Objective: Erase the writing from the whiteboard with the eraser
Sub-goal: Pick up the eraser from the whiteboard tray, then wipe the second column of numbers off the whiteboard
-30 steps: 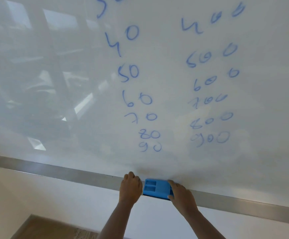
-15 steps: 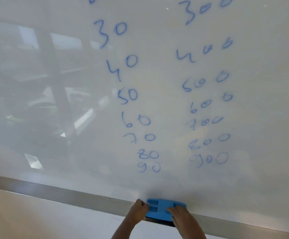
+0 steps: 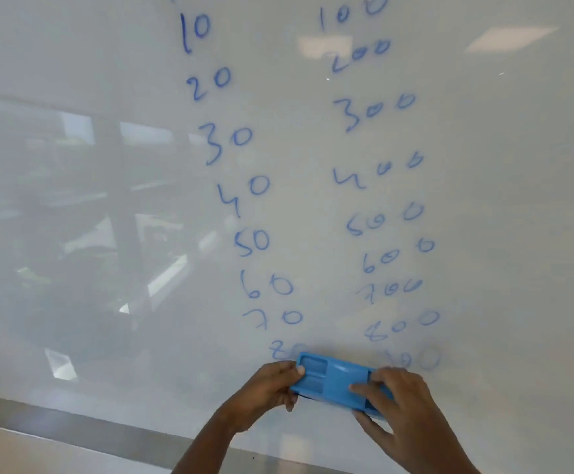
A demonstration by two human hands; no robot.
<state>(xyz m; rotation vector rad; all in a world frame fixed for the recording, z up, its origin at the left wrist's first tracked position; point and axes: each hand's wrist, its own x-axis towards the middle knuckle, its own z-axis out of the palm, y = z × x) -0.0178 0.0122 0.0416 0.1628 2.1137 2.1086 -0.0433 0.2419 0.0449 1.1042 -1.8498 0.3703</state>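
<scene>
two hands grip a blue eraser (image 3: 338,381) against the whiteboard (image 3: 107,200), long axis sideways, right end tilted down; left hand (image 3: 265,391) and right hand (image 3: 395,401) pinch its ends, partly covering the bottom numbers (image 3: 285,350).

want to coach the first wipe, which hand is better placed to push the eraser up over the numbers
Right, narrowly. The right hand lies across the eraser's face with fingers flat on it, so it can press. The left hand only pinches the end.
</scene>
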